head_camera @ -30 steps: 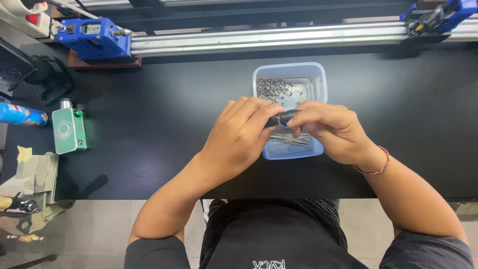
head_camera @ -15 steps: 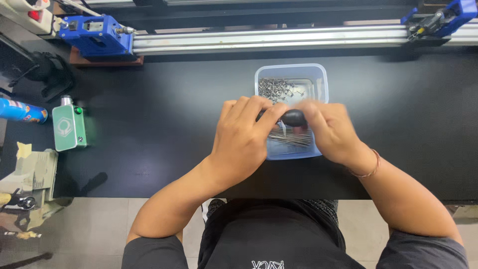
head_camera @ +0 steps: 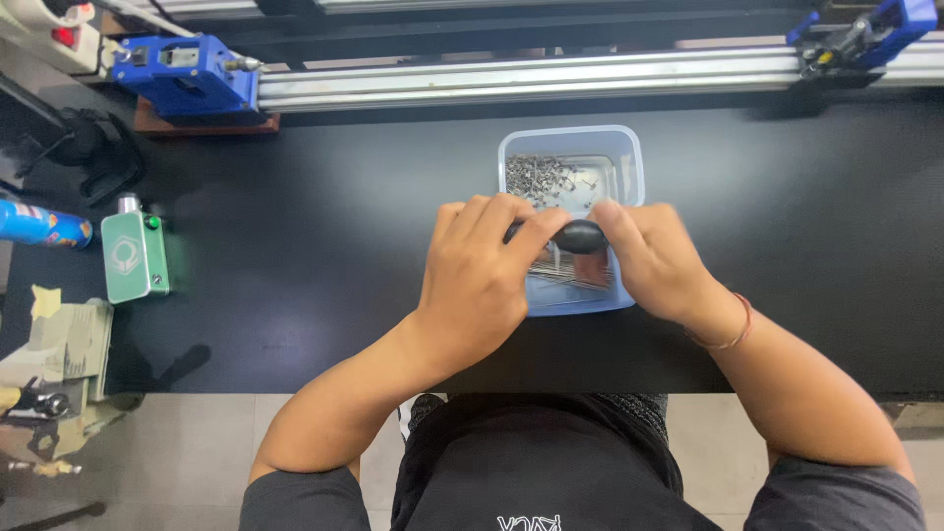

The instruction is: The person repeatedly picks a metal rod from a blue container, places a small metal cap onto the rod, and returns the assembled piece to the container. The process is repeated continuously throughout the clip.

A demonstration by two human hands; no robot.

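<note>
Both my hands are over a clear plastic tub [head_camera: 629, 157] on the black bench. My left hand [head_camera: 482, 280] and my right hand [head_camera: 654, 261] grip the two ends of a small black rounded object [head_camera: 578, 236], held level above the tub. Inside the tub lie a heap of small metal screws [head_camera: 536, 177] at the far end and several thin metal pins [head_camera: 575, 280] at the near end, partly hidden by my fingers.
A green box-shaped device [head_camera: 133, 256] stands at the left of the black bench [head_camera: 315, 246]. A blue spray can [head_camera: 39, 224] lies further left. An aluminium rail [head_camera: 531, 79] with blue fixtures [head_camera: 187, 74] runs along the back. Clutter sits at the lower left.
My hands have drawn a little apart, so more of the black object shows between them. The tub has not moved.
</note>
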